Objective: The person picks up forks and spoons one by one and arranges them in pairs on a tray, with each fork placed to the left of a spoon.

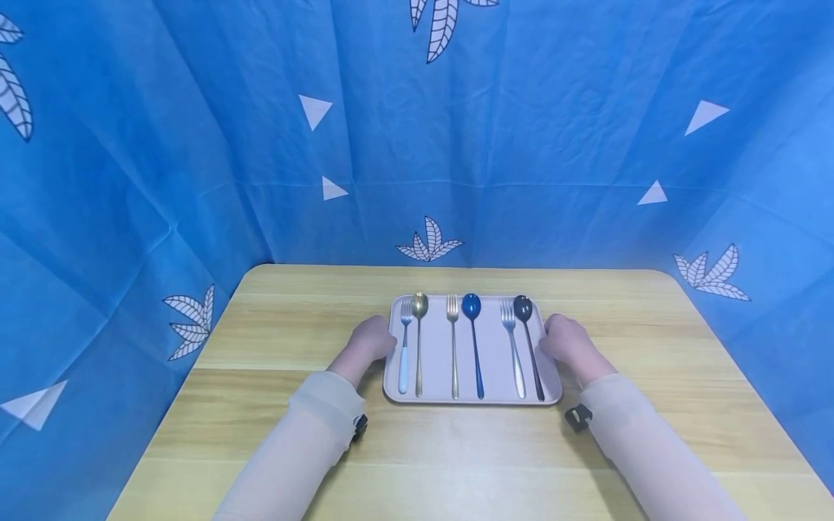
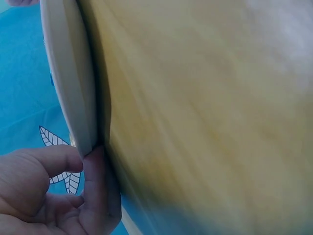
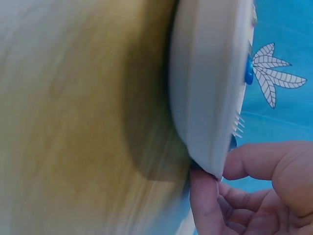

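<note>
A pale rectangular tray [image 1: 496, 365] lies on the wooden table [image 1: 260, 434], in front of me at the centre. On it, side by side, lie a fork with a light blue handle [image 1: 404, 354], a gold spoon [image 1: 419, 340], a gold fork [image 1: 453, 354], a blue spoon [image 1: 474, 340], a silver fork [image 1: 513, 354] and a black spoon [image 1: 529, 347]. My left hand [image 1: 374, 344] grips the tray's left rim. In the left wrist view the rim [image 2: 68, 73] sits between thumb and finger [image 2: 98, 186]. My right hand [image 1: 563, 340] pinches the right rim [image 3: 210, 73] the same way.
Blue cloth [image 1: 417, 145] printed with white leaves and triangles closes in the table at the back and on both sides. Bare wood lies around the tray and toward the near edge. Both wrist views are blurred.
</note>
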